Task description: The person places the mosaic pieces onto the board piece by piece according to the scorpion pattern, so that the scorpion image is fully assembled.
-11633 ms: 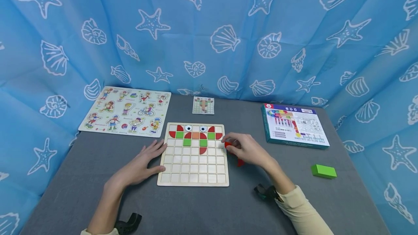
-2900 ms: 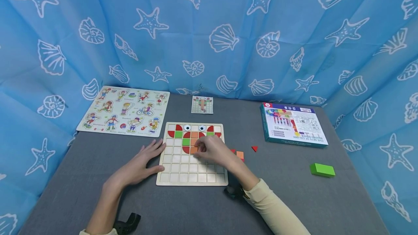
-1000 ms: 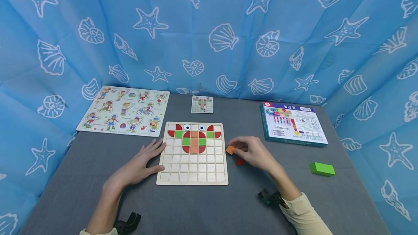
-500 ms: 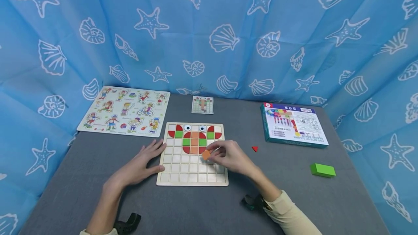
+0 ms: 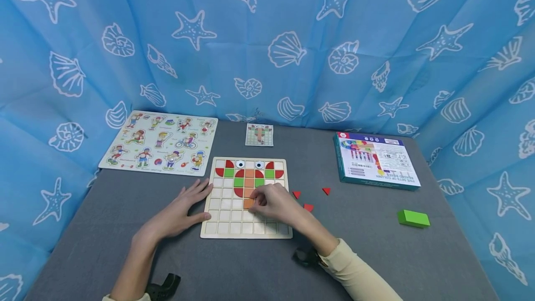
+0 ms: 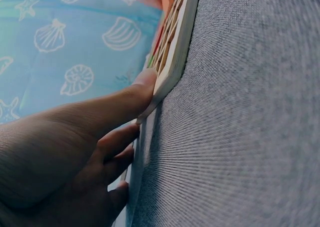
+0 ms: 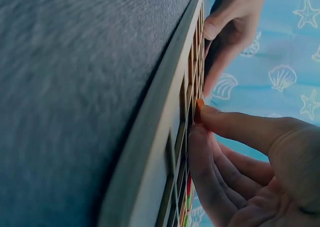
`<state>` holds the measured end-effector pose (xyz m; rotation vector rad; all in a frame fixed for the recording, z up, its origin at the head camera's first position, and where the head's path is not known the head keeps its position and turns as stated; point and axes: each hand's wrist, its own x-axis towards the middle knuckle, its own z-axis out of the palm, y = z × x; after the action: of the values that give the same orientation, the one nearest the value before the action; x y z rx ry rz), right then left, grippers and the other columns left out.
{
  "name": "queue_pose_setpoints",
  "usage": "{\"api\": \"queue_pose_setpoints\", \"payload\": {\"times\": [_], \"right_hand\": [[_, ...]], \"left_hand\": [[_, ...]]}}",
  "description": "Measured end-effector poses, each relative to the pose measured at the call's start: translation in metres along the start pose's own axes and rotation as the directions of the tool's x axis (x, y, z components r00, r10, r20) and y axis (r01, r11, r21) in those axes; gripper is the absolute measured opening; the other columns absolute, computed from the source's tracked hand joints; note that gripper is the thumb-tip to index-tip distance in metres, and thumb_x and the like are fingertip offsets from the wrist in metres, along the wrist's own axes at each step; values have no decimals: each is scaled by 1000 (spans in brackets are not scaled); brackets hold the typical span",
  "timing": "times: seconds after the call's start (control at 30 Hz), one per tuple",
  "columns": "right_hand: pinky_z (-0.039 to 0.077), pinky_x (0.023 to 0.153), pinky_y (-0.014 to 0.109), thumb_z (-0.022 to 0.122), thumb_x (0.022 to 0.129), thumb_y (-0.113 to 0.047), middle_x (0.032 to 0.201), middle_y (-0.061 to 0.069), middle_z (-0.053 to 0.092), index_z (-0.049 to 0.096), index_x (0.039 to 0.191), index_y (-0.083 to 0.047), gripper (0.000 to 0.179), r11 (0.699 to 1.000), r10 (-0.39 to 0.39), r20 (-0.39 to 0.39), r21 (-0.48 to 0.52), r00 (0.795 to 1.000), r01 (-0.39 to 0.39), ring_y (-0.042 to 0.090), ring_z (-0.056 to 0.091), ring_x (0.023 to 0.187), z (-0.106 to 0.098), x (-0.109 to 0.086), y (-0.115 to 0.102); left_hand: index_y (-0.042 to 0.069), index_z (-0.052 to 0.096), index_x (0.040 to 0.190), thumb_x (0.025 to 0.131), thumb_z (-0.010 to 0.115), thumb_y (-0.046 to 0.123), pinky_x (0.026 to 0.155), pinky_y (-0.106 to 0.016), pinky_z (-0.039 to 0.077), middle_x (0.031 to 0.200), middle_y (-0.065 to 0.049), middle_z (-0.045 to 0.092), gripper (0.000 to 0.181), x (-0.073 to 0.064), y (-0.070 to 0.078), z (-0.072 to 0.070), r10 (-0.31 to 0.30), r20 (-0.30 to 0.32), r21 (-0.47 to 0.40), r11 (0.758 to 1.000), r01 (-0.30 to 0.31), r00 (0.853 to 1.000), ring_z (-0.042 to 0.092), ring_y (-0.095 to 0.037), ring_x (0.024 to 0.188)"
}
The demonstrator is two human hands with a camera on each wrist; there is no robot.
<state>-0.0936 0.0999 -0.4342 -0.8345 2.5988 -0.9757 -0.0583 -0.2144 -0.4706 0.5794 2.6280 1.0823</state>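
Observation:
A square wooden grid board (image 5: 223,228) lies in front of me, its upper rows holding red, green and orange tiles and two eye tiles (image 5: 240,164). In the head view my right hand (image 5: 277,203) pinches an orange square tile (image 5: 248,204) at the cell below the orange column. The right wrist view shows this orange tile (image 7: 199,109) between thumb and forefinger, against the grid. My left hand (image 5: 181,208) rests along the board's left edge with fingers extended; in the left wrist view its thumb (image 6: 142,84) touches the rim. Some cells are hidden behind the right hand.
Red pieces, among them a triangle (image 5: 326,191), lie right of the board. A small pattern card (image 5: 259,134) is behind it. A picture puzzle board (image 5: 156,145) sits at back left, a flat box (image 5: 378,159) at back right, a green block (image 5: 414,219) at far right.
The right hand took an orange square tile from the table right of the board and carried it left onto the grid. Earlier, orange, green and red tiles were added. The left hand stays put.

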Motion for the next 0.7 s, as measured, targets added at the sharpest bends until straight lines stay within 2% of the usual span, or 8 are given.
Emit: {"api": "queue_pose_setpoints", "payload": {"times": [0.13, 0.37, 0.6, 0.7], "right_hand": [[50, 64, 18, 85, 92, -9, 79, 2, 75, 81, 106, -2, 16, 1000, 6, -11, -13, 1000, -6, 2, 59, 68, 2, 0, -3], [53, 67, 17, 85, 92, -9, 80, 1, 76, 80, 104, -3, 14, 1000, -21, -18, -9, 1000, 21, 0, 62, 69, -3, -7, 3], [58, 71, 16, 82, 96, -12, 88, 2, 78, 80, 112, -2, 19, 998, -8, -4, 61, 1000, 8, -1, 65, 75, -16, -26, 17], [58, 71, 17, 82, 97, -12, 89, 1, 77, 79, 114, -2, 20, 996, 10, 14, 90, 1000, -11, 0, 64, 76, -26, -37, 26]], "left_hand": [[7, 41, 168, 99, 79, 40, 127, -83, 10, 179, -23, 28, 85, 0, -1, 0, 5, -2, -15, 1000, -5, 1000, 16, -54, 166], [11, 41, 169, 99, 77, 48, 126, -83, 12, 179, -21, 28, 87, 1, -11, 5, 20, -9, -1, 1000, -20, 1000, 17, -52, 167], [5, 40, 167, 100, 79, 35, 129, -82, 8, 179, -24, 25, 84, 1, 8, -4, -34, 31, -6, 999, 34, 999, 14, -54, 167], [4, 39, 168, 101, 78, 33, 129, -81, 9, 179, -23, 25, 83, 2, 12, -5, -50, 43, 13, 999, 50, 998, 14, -54, 167]]}}
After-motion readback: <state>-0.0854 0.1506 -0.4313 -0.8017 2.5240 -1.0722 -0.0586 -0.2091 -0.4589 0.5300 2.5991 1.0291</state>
